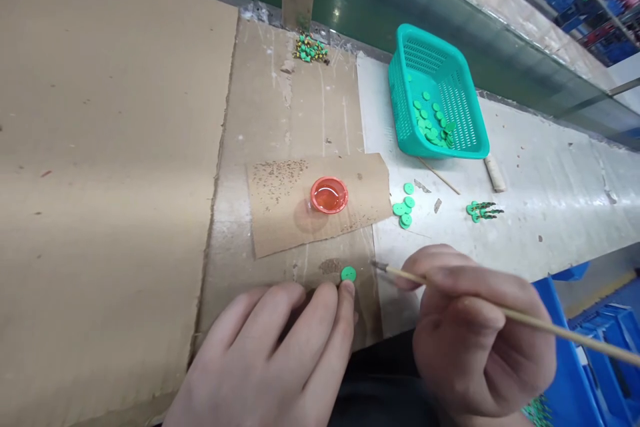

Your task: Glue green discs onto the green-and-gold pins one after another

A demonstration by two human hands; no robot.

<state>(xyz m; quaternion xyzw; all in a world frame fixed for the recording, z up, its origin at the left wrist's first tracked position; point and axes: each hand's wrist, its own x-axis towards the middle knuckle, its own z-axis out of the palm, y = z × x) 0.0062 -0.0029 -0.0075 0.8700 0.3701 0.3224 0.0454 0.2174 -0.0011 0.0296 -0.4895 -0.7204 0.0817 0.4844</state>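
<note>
The left hand (280,353) lies flat on the cardboard (280,113), its grip open and holding nothing, with one fingertip touching a green disc (349,274) that lies on the cardboard just ahead of it. The right hand (475,333) has its grip clamped on a thin stick (540,324), whose tip is just right of the disc. Farther back are a red cap (329,195) of liquid, loose discs (404,207) on the counter (550,180) and a teal basket (400,100).
</note>
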